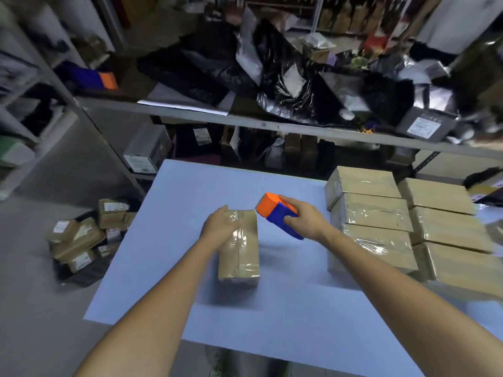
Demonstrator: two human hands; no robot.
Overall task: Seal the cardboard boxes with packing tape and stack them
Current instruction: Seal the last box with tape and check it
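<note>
Far left, down on the floor, a heap of small parcels (pixel 77 239); not my concern right now. On the blue tabletop (pixel 174 289), my left hand (pixel 221 227) lies on the far end of the box (pixel 250 238), fingers spread out fairly flat over the top. It's blurred, so I can't say exactly how each finger sits, but it's pressing, not gripping.

The box lies lengthwise in front of me, near the middle of the tabletop, with a strip of clear tape (pixel 239 253) running along its top seam and folding over the near end. The job here, as I read it, is to rub that strip down hard: palm along the seam, then over both edges so the ends bite into the cardboard and don't peel.

Just beside the box's far right corner, my right hand (pixel 303 220) wraps around the orange-and-blue tape dispenser (pixel 276 212), lifted clear of the box, orange nose tilted toward the far end. I can't tell whether tape trails from it to the box, so I want a clean cut before I swing it away.

Right again: the stacked boxes (pixel 373 213), taped and shiny, two columns along the tabletop's right side. This one likely goes there next, so I should square it to the stack's edges.
</note>
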